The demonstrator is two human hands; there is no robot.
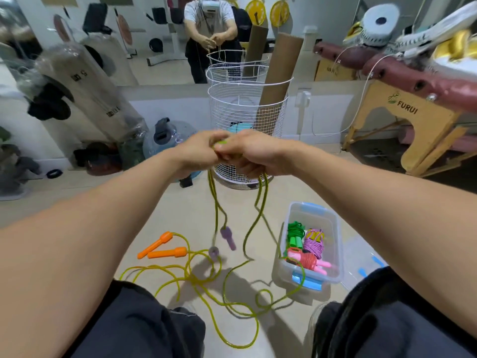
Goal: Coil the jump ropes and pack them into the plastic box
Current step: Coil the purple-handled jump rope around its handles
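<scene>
My left hand (197, 148) and my right hand (254, 153) meet in front of me, both gripping loops of a yellow-green jump rope (258, 200). Its two purple handles (227, 239) dangle below on the strands. A second yellow rope with orange handles (162, 248) sprawls on the floor, its cord (204, 288) looping toward the clear plastic box (335, 251). The box stands open at the lower right and holds coiled green (295, 233), purple (313, 242) and red-pink (308, 262) ropes.
A white wire basket (247, 109) with cardboard tubes stands just behind my hands. A wooden bench (402, 125) is at the right, a bagged punching bag (85, 83) and a water jug (170, 138) at the left. A mirror shows my reflection. My knees (154, 326) frame the floor.
</scene>
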